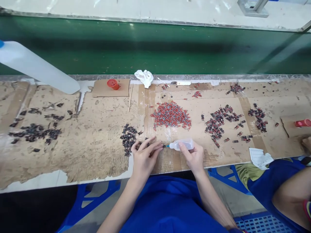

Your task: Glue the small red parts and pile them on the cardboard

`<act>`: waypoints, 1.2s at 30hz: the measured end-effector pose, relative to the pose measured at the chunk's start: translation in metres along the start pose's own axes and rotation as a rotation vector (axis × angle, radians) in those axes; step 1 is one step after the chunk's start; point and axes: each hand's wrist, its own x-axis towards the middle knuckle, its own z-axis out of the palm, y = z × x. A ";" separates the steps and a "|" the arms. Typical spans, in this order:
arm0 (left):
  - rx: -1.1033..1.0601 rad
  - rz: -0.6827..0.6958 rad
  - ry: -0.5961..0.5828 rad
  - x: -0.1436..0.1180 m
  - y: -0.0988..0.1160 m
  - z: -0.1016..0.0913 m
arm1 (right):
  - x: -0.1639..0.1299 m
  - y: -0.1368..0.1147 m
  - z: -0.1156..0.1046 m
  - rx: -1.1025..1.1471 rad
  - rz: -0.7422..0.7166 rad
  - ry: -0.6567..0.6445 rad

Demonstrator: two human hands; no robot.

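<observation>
Gluing step: right hand [193, 157] grips bottle [181, 144], nozzle at part pinched in left fingers [155, 147]; next needs steady squeeze.

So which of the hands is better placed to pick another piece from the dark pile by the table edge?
Left, probably. The left hand lies right beside the dark pile, fingers pinching a small part. The right hand is farther away and busy gripping the squeeze bottle, its tip aimed at that part.

no legible text, labels or numbers anywhere
</observation>
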 end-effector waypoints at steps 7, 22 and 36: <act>0.020 -0.054 -0.039 0.002 0.003 -0.002 | -0.002 0.000 0.003 0.017 -0.005 0.061; 0.013 -0.050 -0.016 0.002 0.006 -0.002 | -0.001 -0.001 0.000 0.009 0.006 -0.008; -0.025 0.027 0.081 0.000 -0.003 -0.001 | -0.003 0.008 -0.005 0.126 0.015 0.139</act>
